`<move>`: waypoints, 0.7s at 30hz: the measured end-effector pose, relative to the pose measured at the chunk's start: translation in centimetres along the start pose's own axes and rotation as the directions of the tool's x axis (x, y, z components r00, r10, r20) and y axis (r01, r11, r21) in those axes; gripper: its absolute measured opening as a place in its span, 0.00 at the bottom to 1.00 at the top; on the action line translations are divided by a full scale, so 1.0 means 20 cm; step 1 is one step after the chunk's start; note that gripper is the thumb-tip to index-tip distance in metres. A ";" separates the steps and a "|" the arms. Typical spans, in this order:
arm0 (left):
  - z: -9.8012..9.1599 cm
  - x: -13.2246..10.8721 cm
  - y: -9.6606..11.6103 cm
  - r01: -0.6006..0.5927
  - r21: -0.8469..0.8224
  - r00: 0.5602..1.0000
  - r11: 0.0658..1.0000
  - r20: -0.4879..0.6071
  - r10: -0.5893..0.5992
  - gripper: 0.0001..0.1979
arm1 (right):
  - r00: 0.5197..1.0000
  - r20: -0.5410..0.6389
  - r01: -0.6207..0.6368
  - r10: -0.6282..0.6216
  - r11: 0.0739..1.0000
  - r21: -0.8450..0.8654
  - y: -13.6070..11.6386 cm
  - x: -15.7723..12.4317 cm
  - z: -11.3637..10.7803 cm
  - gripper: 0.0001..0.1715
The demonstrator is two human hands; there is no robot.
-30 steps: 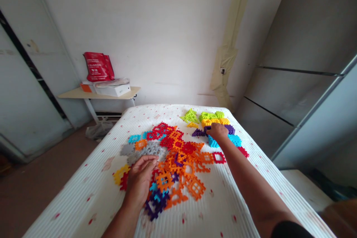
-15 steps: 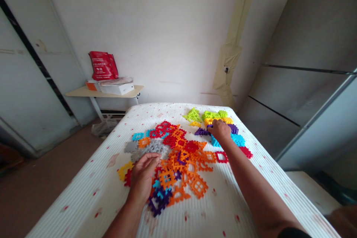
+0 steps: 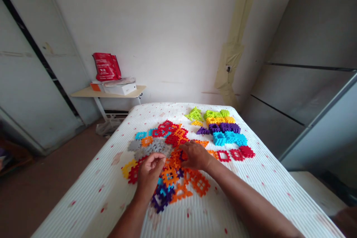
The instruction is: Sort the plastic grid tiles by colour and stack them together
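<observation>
A mixed pile of toothed plastic building pieces, mostly orange pieces (image 3: pixel 200 183), lies on the white ribbed table cover. My right hand (image 3: pixel 195 155) is over the middle of this pile, thumb and fingers apart above orange and purple pieces. At the pile's near left is my left hand (image 3: pixel 152 169), its thumb and fingertips pinched together; whatever may be between them is hidden. Beside it lie grey pieces (image 3: pixel 156 147), a yellow piece (image 3: pixel 127 169) and a dark purple piece (image 3: pixel 162 200). Red pieces (image 3: pixel 166 128) sit at the far side of the pile.
On the right, pieces stand in colour rows: lime green (image 3: pixel 213 113), yellow (image 3: pixel 220 120), purple (image 3: pixel 229 128), light blue (image 3: pixel 231 138) and red (image 3: pixel 247 151). A side table (image 3: pixel 83 94) with a white box (image 3: pixel 119 88) and red bag (image 3: pixel 106 67) stands against the wall.
My right hand has moved from the purple row back leftward and nearer, over the pile. The purple row is now uncovered. My left hand stays about where it was, still pinched.
</observation>
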State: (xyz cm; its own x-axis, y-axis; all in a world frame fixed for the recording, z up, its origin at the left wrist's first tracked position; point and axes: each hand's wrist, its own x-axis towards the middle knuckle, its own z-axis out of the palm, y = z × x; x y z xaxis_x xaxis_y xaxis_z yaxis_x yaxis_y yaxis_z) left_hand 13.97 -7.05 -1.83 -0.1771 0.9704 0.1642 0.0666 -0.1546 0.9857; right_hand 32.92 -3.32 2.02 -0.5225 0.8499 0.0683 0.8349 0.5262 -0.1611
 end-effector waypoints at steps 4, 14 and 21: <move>0.00 0.00 0.00 -0.022 0.037 1.000 0.999 0.018 0.022 0.11 | 1.000 0.003 -0.030 0.030 0.999 0.038 0.00 0.02 0.02 0.18; 0.01 0.00 0.00 -0.039 0.063 0.999 0.997 0.034 0.037 0.10 | 0.981 -0.173 0.084 0.092 0.600 0.796 0.05 0.04 0.08 0.22; 0.02 0.01 -0.02 0.001 0.059 0.997 0.998 0.072 -0.005 0.15 | 0.988 -0.154 0.150 0.028 0.123 0.981 0.01 0.04 0.10 0.26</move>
State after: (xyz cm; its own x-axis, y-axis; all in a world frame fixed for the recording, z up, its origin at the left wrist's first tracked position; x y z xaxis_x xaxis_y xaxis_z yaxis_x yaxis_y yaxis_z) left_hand 14.23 -6.78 -2.25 -0.1066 0.9820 0.1560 0.1243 -0.1425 0.9819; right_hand 32.35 -2.48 0.16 -0.4659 0.8584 0.2148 -0.1447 0.1656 -0.9755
